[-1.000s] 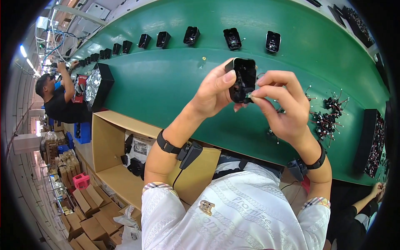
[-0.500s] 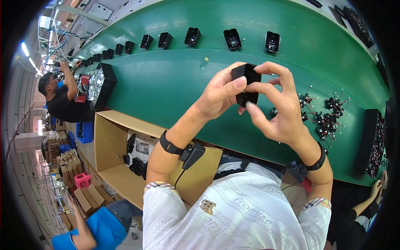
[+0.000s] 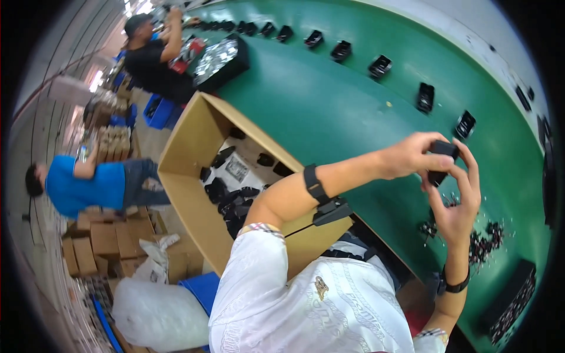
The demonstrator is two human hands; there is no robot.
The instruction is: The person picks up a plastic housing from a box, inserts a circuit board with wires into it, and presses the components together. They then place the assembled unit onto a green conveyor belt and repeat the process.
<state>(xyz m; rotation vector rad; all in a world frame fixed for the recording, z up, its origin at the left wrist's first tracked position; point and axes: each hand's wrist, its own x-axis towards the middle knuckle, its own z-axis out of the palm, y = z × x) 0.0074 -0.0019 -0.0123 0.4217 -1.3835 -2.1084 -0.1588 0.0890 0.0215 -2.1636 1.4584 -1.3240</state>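
While both hands meet at right of frame, left hand (image 3: 409,156) pinches small black part (image 3: 440,159) from above, right hand (image 3: 456,206) cups it from below, fingers closed on it. Part held in air over green belt (image 3: 329,112). Progress: 1 part in hand, not yet set down; row of black parts (image 3: 379,65) already lies along belt's upper edge; more in cardboard box (image 3: 194,165), centre left. Versus earlier frames: view swung left, box now more central, hands shifted right, grip unchanged.

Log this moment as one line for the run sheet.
left hand: grips small black part | right hand: fingers on same part | under hands: green belt | beside: open cardboard box
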